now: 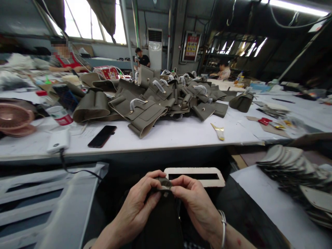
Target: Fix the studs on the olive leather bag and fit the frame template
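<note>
Low in the head view, both my hands pinch the top edge of a dark olive leather piece point(162, 214) that hangs down toward my lap. My left hand point(140, 204) grips its left corner with fingers curled. From the other side my right hand point(193, 202), a bracelet on its wrist, pinches the same edge. A small pale patch shows on the piece between my fingertips. Just beyond my hands lies a white slotted template point(194, 175).
A white worktable point(181, 133) carries a heap of olive bag parts point(155, 100), a black phone point(102, 136), a white power bank point(58, 141) and a pink fan point(14, 117). Stacked cut pieces point(293, 169) lie at right. Other people work at the back.
</note>
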The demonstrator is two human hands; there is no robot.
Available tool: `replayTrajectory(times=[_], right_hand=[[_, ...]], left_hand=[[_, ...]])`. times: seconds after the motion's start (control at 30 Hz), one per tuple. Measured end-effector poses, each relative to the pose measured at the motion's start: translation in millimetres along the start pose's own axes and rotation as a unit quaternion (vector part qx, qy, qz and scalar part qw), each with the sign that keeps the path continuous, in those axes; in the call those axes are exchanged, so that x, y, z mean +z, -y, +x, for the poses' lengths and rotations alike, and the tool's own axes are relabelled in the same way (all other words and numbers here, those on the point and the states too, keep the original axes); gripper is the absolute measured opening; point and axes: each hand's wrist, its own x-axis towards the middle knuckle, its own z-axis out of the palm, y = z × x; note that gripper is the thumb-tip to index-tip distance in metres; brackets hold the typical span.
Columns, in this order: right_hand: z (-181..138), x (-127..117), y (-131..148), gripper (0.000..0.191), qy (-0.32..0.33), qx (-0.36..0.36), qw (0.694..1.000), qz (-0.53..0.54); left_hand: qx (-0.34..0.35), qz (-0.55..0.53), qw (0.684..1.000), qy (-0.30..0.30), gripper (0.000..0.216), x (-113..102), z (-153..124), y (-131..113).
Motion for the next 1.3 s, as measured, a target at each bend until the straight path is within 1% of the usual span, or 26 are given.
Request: replayTrajectory(times=[0.23, 0.53, 0.8, 1.0, 1.17, 1.3], right_hand=[[-1.3, 0.4, 1.7, 0.024, -0.005, 0.004, 1.0, -0.001], [-1.7, 2.4, 1.8, 0.026, -0.013, 0.001, 1.0, -0.001], [1.1, 10.2, -2.0, 0.02, -0.062, -0.009, 0.998, -0.008], [5.7, 14.0, -3.4, 0.015, -0.052, 0.016, 0.997, 0.063], [0.5, 7.0, 2.0, 0.019, 0.0, 0.018, 0.998, 0.053], [-3.8, 3.4, 4.6, 0.024, 0.011, 0.023, 0.998, 0.066]], left_hand=[[0.008, 0.006, 1.0, -0.002, 0.011, -0.1, 0.6, 0.8], [0.008, 0.011, 1.0, 0.01, 0.009, -1.6, 1.6, 0.7], [0.024, 0.008, 1.0, 0.01, 0.011, 5.0, 1.8, -0.7], [0.018, 0.001, 1.0, 0.009, 0.01, 7.0, 3.4, 2.2], [0.013, -0.003, 1.0, 0.012, 0.009, 2.9, 2.3, 5.8], [0.017, 0.008, 1.0, 0.012, 0.009, 1.8, 1.8, 5.6]])
